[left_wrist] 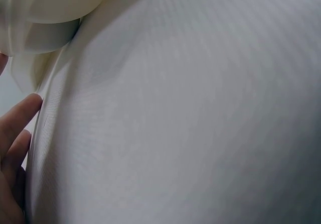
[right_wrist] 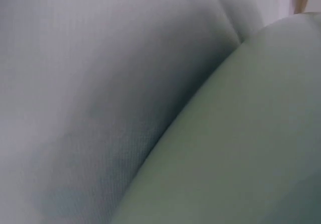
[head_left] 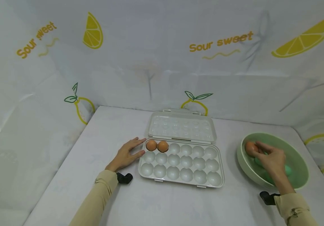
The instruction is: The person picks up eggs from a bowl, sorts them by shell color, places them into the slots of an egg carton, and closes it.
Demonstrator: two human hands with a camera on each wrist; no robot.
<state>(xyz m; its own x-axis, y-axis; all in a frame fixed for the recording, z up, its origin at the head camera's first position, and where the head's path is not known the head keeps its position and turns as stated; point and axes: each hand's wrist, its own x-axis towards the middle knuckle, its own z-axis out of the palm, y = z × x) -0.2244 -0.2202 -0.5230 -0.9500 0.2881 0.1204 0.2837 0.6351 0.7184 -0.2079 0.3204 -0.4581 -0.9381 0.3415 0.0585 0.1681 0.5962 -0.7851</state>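
A pale egg tray (head_left: 180, 161) with rows of round hollows lies in the middle of the table, its lid (head_left: 182, 125) folded back behind it. Two brown eggs, one at the corner (head_left: 151, 145) and one beside it (head_left: 163, 146), sit in the back row's left end. My left hand (head_left: 125, 156) rests at the tray's left edge, fingers loosely spread; the left wrist view shows its fingertips (left_wrist: 22, 116) by the tray's side. Inside the light green bowl (head_left: 245, 164) on the right, my right hand (head_left: 273, 160) pinches a brown egg (head_left: 251, 148).
Green rounded things (head_left: 287, 170), partly hidden by my right hand, lie in the bowl. The bowl's outer wall (right_wrist: 225, 133) fills much of the right wrist view. A white cloth (head_left: 114, 125) covers the table, and a lemon-printed sheet (head_left: 162, 47) hangs behind it.
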